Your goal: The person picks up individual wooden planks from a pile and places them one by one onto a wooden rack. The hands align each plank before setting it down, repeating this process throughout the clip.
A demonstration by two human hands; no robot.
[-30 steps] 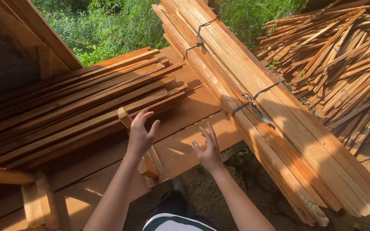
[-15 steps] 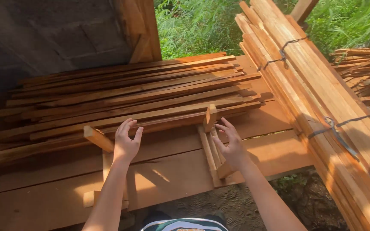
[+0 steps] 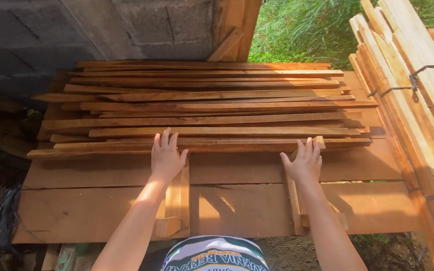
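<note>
Both hands are reaching forward over a wide plank table [image 3: 237, 211], palms down, fingers spread wide, gripping nothing. The left hand [image 3: 166, 156] is resting its fingertips on the front edge of the stack of thin wood slats [image 3: 212, 108], at the nearest slat, left of the table's middle. The right hand [image 3: 305, 161] is lying open just short of the same front slat, fingers pointing at it, toward the right side; cannot tell if it is touching the slat or only the upright stick beside it.

The slats are lying lengthwise across the back half of the table, running left to right, loosely layered, ends uneven, the longest ones sticking out past the right side. Under the left forearm a short wood block [image 3: 177, 200] is lying front to back, reaching the near edge of the table. Under the right forearm a narrow stick [image 3: 293, 200] is lying the same way, its far end tucked at the stack.

Past the right edge of the table a wire-bound bundle of lighter planks [image 3: 418, 90] is leaning diagonally. Behind the table a grey block wall [image 3: 101, 30] is standing at the back left corner, green grass [image 3: 302, 30] showing at the back right
</note>
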